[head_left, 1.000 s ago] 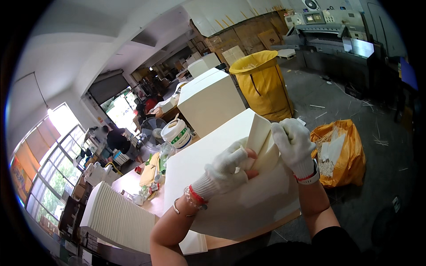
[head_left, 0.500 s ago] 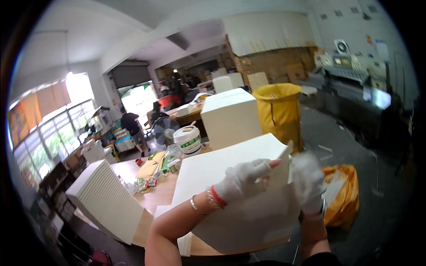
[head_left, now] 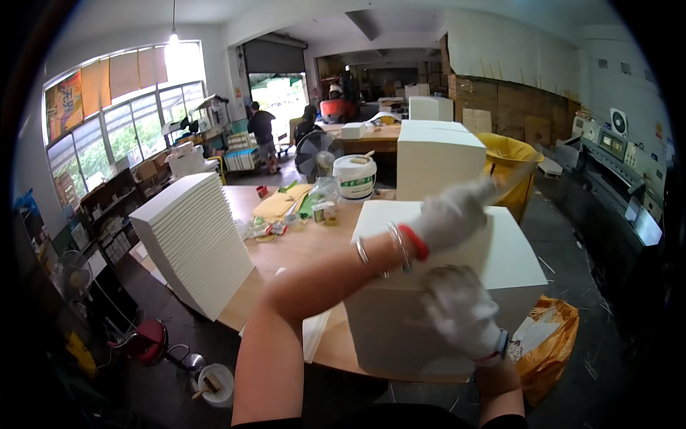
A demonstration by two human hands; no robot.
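A tall block of white paper sheets (head_left: 514,250) stands on the wooden table (head_left: 300,250) in front of me. My left hand (head_left: 454,214), in a white glove, reaches across over the block's top. It is blurred and closed on a thin pale paper sheet (head_left: 511,177) that streaks up to the right toward the yellow bin (head_left: 518,154). My right hand (head_left: 461,314), also gloved, lies on the block's near top edge with its fingers spread.
A slanted stack of white sheets (head_left: 193,243) fills the table's left end. Behind are a second white block (head_left: 436,161), a white bucket (head_left: 355,177) and small clutter. An orange bag (head_left: 547,343) lies on the floor at right, a cutting machine (head_left: 614,161) beyond. People (head_left: 261,129) stand far back.
My head has turned left and levelled. My left hand swung up and to the right with the sheet; my right hand let go of it and dropped to the block's near edge.
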